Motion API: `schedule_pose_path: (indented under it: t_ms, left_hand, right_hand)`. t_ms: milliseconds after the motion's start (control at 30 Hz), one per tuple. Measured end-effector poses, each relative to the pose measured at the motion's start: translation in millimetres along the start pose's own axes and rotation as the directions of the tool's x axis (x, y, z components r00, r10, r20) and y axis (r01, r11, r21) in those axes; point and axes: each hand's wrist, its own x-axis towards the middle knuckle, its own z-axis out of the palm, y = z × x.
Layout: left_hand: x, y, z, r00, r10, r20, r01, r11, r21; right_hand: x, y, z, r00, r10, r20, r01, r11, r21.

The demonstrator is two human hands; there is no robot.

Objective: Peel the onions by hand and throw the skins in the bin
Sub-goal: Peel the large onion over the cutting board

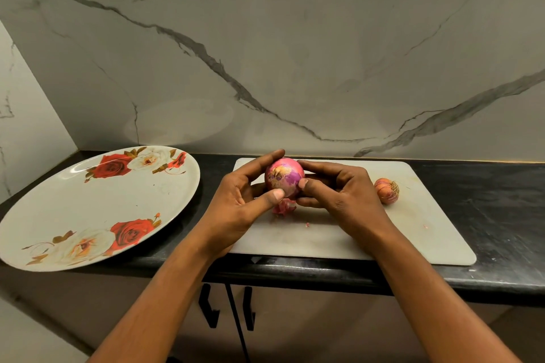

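A red onion (pixel 284 176), partly peeled with purple flesh and patches of dry skin, is held above the white cutting board (pixel 348 239). My left hand (pixel 244 200) grips it from the left, thumb on its lower front. My right hand (pixel 336 188) holds it from the right, thumb pressed against its side. A torn piece of pink skin (pixel 283 207) lies on the board just under the onion. A second, smaller unpeeled onion (pixel 387 190) rests on the board to the right of my right hand. No bin is in view.
A large white plate with red and white roses (pixel 88 206) lies on the black counter (pixel 486 215) to the left of the board. A marble wall rises behind. Tiny skin crumbs (pixel 307 224) dot the board. Cabinet doors with black handles (pixel 211 306) are below the counter edge.
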Motion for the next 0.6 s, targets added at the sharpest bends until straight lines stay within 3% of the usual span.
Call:
schedule_pose_path:
  t_ms: [600]
  left_hand:
    - [-1.0, 0.9, 1.7, 0.999, -0.016, -0.045, 0.016, 1.0, 0.002]
  right_hand:
    - [-3.4, -3.0, 0.6, 1.0, -0.018, 0.003, 0.018, 1.0, 0.002]
